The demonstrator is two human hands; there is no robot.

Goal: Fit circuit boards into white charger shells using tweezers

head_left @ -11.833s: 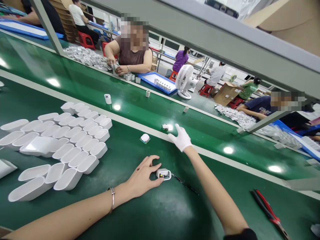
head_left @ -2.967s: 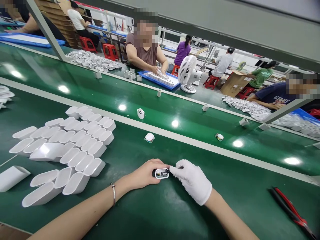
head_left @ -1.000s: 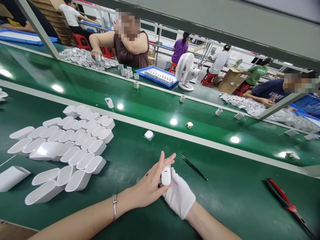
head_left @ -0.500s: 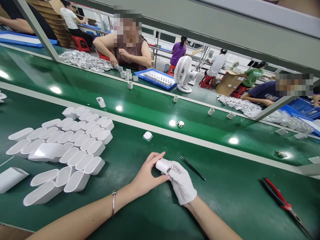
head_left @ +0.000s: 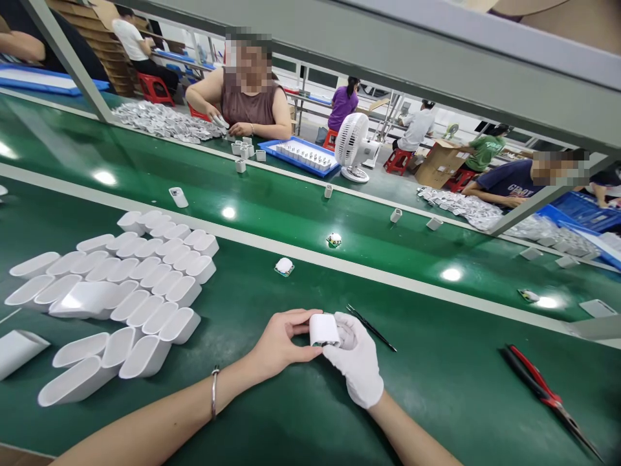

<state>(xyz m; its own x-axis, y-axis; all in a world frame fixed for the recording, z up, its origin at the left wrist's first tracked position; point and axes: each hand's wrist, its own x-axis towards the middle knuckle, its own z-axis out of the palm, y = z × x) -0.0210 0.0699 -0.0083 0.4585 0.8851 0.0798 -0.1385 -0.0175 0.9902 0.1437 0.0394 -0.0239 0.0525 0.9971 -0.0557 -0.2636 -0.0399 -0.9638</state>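
A white plastic housing (head_left: 324,330) is held between my two hands above the green work surface, its open end towards me with dark parts showing inside. My bare left hand (head_left: 284,340) grips its left side between fingers and thumb. On the right side, my right hand (head_left: 356,356), in a white glove, has its fingers closed on the same housing. Just beyond the glove lie black tweezers (head_left: 371,328). A small circuit board with a white top (head_left: 284,266) rests beyond my left hand. Many white oval housings (head_left: 140,265) stand grouped at the left.
Red-handled pliers (head_left: 538,382) lie at the right. Across the middle runs a green belt (head_left: 272,223) carrying a circuit board (head_left: 334,240) and several housings, bounded by a pale rail (head_left: 388,273). Beyond it are co-workers, a white fan (head_left: 353,145) and a blue tray (head_left: 301,155).
The housing has been turned from a slant to more upright, its open end now facing me. My gloved fingers have shifted to its right side. Items on the belt have moved slightly left.
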